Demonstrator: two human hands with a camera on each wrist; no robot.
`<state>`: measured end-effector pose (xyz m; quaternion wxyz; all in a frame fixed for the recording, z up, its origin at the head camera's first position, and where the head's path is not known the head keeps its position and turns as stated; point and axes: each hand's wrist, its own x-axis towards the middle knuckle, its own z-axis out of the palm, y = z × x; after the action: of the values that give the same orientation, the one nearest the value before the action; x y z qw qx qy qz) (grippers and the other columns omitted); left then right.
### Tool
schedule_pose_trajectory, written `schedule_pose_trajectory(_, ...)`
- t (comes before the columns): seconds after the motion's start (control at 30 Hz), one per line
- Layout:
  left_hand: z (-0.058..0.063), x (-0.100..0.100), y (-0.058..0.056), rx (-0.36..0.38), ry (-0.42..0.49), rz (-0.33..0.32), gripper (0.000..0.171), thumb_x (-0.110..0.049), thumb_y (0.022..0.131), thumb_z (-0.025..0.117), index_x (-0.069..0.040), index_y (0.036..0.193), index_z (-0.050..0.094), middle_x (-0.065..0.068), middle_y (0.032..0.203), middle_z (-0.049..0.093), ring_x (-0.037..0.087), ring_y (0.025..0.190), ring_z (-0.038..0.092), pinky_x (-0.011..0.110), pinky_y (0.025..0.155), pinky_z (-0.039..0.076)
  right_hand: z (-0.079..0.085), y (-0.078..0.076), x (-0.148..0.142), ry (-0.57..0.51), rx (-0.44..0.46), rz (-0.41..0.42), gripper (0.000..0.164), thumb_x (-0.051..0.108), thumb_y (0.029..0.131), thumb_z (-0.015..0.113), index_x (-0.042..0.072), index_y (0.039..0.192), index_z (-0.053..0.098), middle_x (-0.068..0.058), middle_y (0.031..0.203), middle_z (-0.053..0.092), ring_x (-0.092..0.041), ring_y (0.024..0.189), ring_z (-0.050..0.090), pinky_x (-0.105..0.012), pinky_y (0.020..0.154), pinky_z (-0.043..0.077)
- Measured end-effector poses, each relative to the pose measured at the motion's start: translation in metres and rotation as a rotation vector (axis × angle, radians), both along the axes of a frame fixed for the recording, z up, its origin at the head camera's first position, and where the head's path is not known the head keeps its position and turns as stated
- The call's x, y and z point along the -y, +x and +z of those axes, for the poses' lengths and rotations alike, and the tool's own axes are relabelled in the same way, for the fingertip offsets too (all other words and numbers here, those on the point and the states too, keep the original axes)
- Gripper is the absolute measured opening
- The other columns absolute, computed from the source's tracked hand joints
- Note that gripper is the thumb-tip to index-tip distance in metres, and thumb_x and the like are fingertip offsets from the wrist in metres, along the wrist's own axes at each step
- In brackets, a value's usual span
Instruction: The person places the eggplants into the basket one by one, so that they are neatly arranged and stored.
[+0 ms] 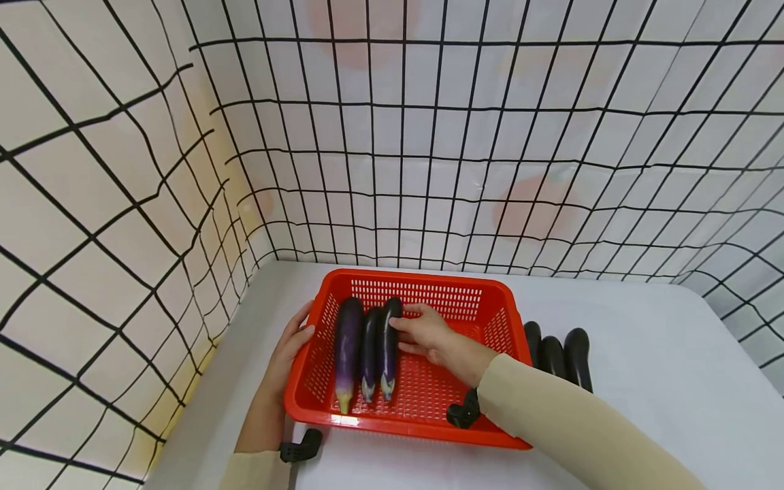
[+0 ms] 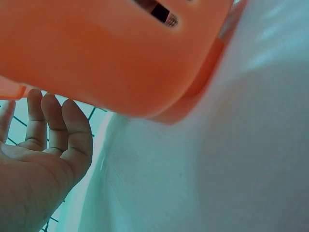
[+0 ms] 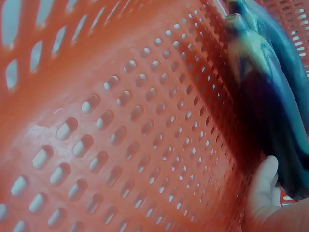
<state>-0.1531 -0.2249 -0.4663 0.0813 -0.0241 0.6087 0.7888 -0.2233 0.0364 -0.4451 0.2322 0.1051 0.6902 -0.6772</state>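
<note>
A red plastic basket (image 1: 422, 430) sits on the white table, with three dark purple eggplants side by side in its left half. The leftmost eggplant (image 1: 348, 340) is the thickest; a slim eggplant (image 1: 369, 354) lies in the middle. My right hand (image 1: 429, 332) reaches inside and touches the rightmost eggplant (image 1: 389, 354), one fingertip on top and the other fingers along its right side. The right wrist view shows my thumb (image 3: 264, 181) against this eggplant (image 3: 270, 96). My left hand (image 1: 292, 347) rests against the basket's left outer side, fingers loosely bent at the rim in the left wrist view.
Several dark eggplants (image 1: 553, 355) lie on the white table (image 1: 649, 367) just right of the basket, partly hidden by the basket and right sleeve. Black wire grid panels (image 1: 429, 156) stand behind and to the left. Each wrist carries a black camera mount (image 1: 300, 446).
</note>
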Motion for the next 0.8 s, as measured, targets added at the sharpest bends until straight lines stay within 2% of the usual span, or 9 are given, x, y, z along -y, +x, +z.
schedule_pose_trajectory(0.27,-0.0007,0.0009,0.0007,-0.005,0.001,-0.005,0.057,-0.030,0.106,0.047,-0.037,0.159,0.028,0.010,0.158,0.039,0.027,0.129,0.057,0.044,0.096,0.059,0.0001,0.0025,-0.0016,0.054,0.031,0.031,0.051,0.010,0.097,0.067,0.005,0.143,0.045,-0.021,0.121,0.071,-0.024,0.093,0.074,-0.041,0.083,0.064)
schedule_pose_trajectory(0.5,0.0001,0.0005,0.0012,-0.008,0.005,-0.014,0.057,-0.030,0.106,0.047,-0.037,0.159,0.028,0.010,0.158,0.039,0.028,0.129,0.057,0.045,0.095,0.059,0.0010,0.0031,-0.0018,0.142,-0.030,0.019,0.057,0.010,0.095,0.069,0.008,0.146,0.044,-0.023,0.122,0.069,-0.023,0.091,0.075,-0.041,0.076,0.065)
schedule_pose_trajectory(0.8,0.0005,-0.0002,0.0019,-0.015,-0.009,-0.007,0.057,-0.031,0.106,0.047,-0.037,0.159,0.028,0.009,0.158,0.040,0.030,0.131,0.055,0.046,0.096,0.059,0.0029,0.0021,-0.0012,0.132,-0.047,0.011,0.057,0.007,0.094,0.068,0.013,0.146,0.046,-0.023,0.122,0.067,-0.022,0.088,0.072,-0.040,0.075,0.065)
